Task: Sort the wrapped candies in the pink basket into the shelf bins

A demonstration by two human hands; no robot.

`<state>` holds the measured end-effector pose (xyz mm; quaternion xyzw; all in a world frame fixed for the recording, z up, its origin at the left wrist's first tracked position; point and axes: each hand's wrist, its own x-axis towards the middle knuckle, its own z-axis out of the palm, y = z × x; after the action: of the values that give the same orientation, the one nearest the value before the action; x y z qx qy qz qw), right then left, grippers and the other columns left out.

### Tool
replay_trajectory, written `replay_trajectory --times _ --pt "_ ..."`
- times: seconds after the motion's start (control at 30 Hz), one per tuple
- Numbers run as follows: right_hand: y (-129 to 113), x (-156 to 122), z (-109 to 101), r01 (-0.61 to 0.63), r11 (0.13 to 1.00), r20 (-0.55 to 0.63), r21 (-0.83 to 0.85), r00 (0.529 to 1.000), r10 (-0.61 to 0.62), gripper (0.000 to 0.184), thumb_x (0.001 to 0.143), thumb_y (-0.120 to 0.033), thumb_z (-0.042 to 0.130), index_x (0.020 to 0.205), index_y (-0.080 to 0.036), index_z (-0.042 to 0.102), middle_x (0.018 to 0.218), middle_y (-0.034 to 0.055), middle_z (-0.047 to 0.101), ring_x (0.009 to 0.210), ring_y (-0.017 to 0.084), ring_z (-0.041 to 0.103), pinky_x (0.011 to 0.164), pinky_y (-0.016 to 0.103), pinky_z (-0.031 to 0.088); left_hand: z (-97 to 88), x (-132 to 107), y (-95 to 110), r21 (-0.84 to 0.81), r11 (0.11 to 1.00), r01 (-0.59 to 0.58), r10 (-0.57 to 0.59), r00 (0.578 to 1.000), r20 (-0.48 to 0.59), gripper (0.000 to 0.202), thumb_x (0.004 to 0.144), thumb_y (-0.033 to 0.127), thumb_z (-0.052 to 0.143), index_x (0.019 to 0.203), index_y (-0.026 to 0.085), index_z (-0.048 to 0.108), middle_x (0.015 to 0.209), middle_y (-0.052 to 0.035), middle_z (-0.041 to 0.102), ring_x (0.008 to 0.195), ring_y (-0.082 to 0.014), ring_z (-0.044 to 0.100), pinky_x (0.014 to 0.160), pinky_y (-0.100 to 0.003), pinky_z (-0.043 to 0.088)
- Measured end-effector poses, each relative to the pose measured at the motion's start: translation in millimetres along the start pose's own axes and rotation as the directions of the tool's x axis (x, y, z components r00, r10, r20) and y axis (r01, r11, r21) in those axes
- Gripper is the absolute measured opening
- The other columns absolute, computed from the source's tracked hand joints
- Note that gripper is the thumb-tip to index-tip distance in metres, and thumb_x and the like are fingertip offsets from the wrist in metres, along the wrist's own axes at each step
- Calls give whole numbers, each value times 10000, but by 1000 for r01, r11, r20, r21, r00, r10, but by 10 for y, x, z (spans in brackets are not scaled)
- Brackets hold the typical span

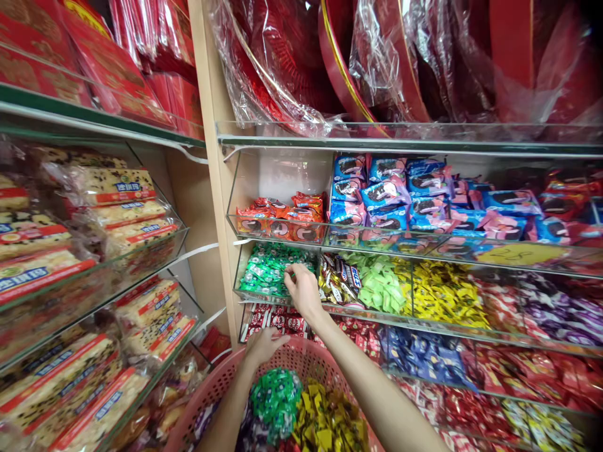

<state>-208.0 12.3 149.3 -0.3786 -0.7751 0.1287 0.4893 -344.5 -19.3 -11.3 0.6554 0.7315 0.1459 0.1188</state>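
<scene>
My right hand (301,290) reaches up into a glass shelf bin of green wrapped candies (266,269), its fingers pinched together on candy at the bin's right end. My left hand (264,345) grips the far rim of a pink plastic basket (301,355) held low in front of me. The basket holds a heap of green candies (276,398), yellow candies (327,422) and some dark purple ones.
Glass-fronted bins run right: mixed bars (336,276), light green (379,282), yellow (443,292), red and purple sweets. Orange (282,220) and blue cookie packs (391,198) sit above, red gift trays on top. Nougat boxes (117,188) fill the left shelves.
</scene>
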Motion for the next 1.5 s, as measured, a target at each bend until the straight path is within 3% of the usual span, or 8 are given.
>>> replay_trajectory --times 0.1,0.2,0.3,0.43,0.77,1.03,1.13,1.5 --pt "-31 -87 -12 -184 873 -24 452 975 219 91 757 -264 538 735 -176 547 642 -9 585 580 128 563 591 242 430 -10 -9 5 2 1000 2 -2 1000 -5 601 735 732 323 782 218 631 821 -32 683 793 -190 612 600 -223 333" --pt "-102 -193 -46 -387 517 165 764 891 423 203 655 -310 654 743 -168 539 585 -28 595 536 118 588 543 227 451 -13 -18 8 1 1000 7 -7 1000 -7 595 735 729 330 781 221 637 822 -34 688 804 -196 617 605 -226 340" --pt "-184 -295 -118 -475 257 317 841 820 477 291 567 -296 735 743 -160 546 595 -25 621 577 115 623 590 220 481 -3 -15 3 -9 1000 0 0 1000 -10 593 734 729 331 783 225 639 834 -30 692 816 -198 623 602 -222 342" --pt "-241 -393 -205 -500 129 390 856 791 471 338 533 -286 775 752 -161 550 611 -30 632 602 111 639 605 205 491 11 3 -13 0 1000 -10 10 1000 -1 594 739 726 325 807 230 645 859 -31 697 830 -200 626 609 -221 350" --pt "-195 -508 -218 -525 243 392 816 811 434 285 584 -303 757 746 -146 583 569 -50 572 527 53 537 491 143 411 13 14 -20 -4 1000 -18 18 1000 -2 605 732 733 322 826 238 657 874 -34 700 851 -219 629 625 -235 376" --pt "-164 -691 -225 -681 5 645 733 696 315 360 660 -383 717 846 -213 459 676 -67 525 594 109 634 520 202 491 -43 3 10 -17 1000 5 -3 998 68 470 803 572 390 1083 272 620 1058 -58 666 947 -244 611 702 -279 419" --pt "-151 -741 -207 -694 96 633 714 697 338 398 647 -391 726 880 -207 461 647 -64 537 558 118 638 486 187 480 -58 -11 25 -11 1000 9 -8 997 77 425 814 538 392 1007 260 649 1008 -54 682 910 -234 619 702 -277 422" --pt "-215 -807 -313 -480 607 488 633 857 169 274 722 -349 633 951 -199 638 644 -35 569 531 79 489 517 213 418 -91 -44 54 7 1000 -10 10 999 36 404 826 500 372 961 231 641 970 -73 683 906 -252 620 709 -305 435"
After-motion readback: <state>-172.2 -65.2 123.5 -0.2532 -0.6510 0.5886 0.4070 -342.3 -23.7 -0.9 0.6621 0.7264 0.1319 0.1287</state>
